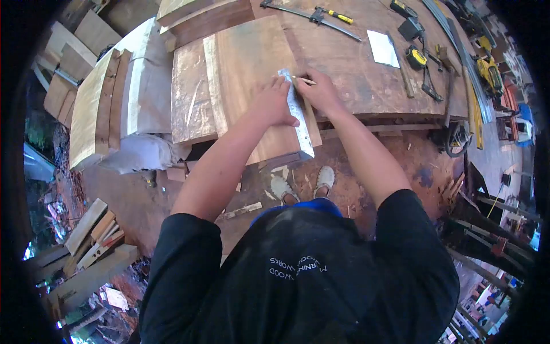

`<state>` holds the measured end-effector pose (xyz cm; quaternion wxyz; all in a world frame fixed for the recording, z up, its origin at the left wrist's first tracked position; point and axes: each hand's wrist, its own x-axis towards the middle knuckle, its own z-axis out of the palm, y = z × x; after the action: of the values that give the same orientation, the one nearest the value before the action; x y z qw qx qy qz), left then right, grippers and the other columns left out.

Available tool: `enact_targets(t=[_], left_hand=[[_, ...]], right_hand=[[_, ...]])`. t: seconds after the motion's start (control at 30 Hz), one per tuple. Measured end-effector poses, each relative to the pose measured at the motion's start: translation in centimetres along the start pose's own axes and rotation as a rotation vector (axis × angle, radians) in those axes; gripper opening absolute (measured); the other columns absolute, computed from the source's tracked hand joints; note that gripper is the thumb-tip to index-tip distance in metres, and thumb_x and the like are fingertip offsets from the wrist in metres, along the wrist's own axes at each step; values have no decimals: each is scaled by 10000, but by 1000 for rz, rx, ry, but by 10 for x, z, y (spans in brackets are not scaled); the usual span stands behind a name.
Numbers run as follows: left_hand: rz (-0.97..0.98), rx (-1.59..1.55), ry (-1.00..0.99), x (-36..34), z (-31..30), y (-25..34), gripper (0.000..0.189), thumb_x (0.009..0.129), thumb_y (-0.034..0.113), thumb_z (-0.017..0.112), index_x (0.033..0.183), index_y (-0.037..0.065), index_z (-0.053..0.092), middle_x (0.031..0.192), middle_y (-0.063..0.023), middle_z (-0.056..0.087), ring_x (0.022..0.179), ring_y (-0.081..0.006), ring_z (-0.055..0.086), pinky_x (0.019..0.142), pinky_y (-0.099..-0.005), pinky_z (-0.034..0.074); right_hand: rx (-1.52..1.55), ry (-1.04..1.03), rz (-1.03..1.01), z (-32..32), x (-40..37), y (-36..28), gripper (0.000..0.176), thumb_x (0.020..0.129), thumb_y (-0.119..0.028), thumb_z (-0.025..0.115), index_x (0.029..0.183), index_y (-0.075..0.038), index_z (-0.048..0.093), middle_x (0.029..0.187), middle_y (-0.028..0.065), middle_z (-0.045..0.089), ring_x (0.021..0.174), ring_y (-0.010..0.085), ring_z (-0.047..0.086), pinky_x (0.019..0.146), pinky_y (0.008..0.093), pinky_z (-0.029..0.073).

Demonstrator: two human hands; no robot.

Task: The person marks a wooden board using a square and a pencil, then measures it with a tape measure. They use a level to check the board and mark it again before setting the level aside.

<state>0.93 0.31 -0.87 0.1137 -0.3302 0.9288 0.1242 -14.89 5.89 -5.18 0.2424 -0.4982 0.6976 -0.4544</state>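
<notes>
My left hand (274, 103) lies spread on a wooden board (246, 63), fingertips and thumb pressing along a silver metal ruler (299, 123). The ruler runs lengthwise near the board's right edge, its near end at the front edge. In my right hand (322, 94) a pencil (306, 81) is pinched, its tip right at the ruler's far end. Both hands are close together over the board, the right one just beyond the ruler's right side.
Thick timber slabs (146, 74) stand to the left. On the workbench (344, 63) lie a bar clamp (315, 17), white paper (382, 49), a tape measure (416, 57) and a hammer (450, 59). Wood offcuts (100, 235) sit on the floor at left.
</notes>
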Motion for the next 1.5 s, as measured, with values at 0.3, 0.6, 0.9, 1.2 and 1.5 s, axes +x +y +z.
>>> enact_targets(t=[0.3, 0.6, 0.9, 1.2, 1.5], left_hand=[[-11, 24, -1, -4, -3, -1, 1108, 560, 568, 821, 1426, 64, 347, 1546, -102, 268, 1437, -250, 235, 1138, -591, 184], [-34, -3, -8, -3, -2, 1, 1071, 570, 537, 830, 1414, 78, 357, 1547, -96, 269, 1437, -248, 236, 1134, -599, 187], [-39, 31, -44, -2, -5, 5, 1042, 593, 519, 823, 1406, 59, 363, 1543, -103, 279, 1442, -249, 226, 1131, -620, 158], [-37, 62, -58, 1, -7, 7, 1064, 603, 518, 821, 1431, 60, 336, 1552, -117, 254, 1442, -269, 219, 1135, -622, 143], [-53, 61, -54, -3, -12, 10, 1067, 589, 543, 829, 1407, 61, 340, 1548, -119, 258, 1443, -241, 221, 1139, -609, 151]], right_hand=[[-47, 30, -47, 12, 26, 3, 241, 799, -229, 634, 966, -60, 674, 921, 200, 679, 871, 345, 668, 761, 406, 521], [-83, 21, -93, 8, 27, 5, 256, 779, -245, 644, 926, -39, 682, 879, 216, 672, 850, 368, 660, 744, 417, 521], [-240, -212, 29, -33, -66, -24, 270, 765, -246, 648, 899, -12, 669, 846, 218, 661, 795, 378, 653, 715, 430, 508], [-40, -437, 72, -63, -137, -37, 250, 791, -213, 629, 917, 3, 642, 818, 194, 658, 775, 331, 666, 701, 382, 512], [-123, -25, -48, -13, -41, -16, 287, 826, -245, 594, 999, -23, 651, 933, 211, 657, 866, 371, 640, 759, 438, 500]])
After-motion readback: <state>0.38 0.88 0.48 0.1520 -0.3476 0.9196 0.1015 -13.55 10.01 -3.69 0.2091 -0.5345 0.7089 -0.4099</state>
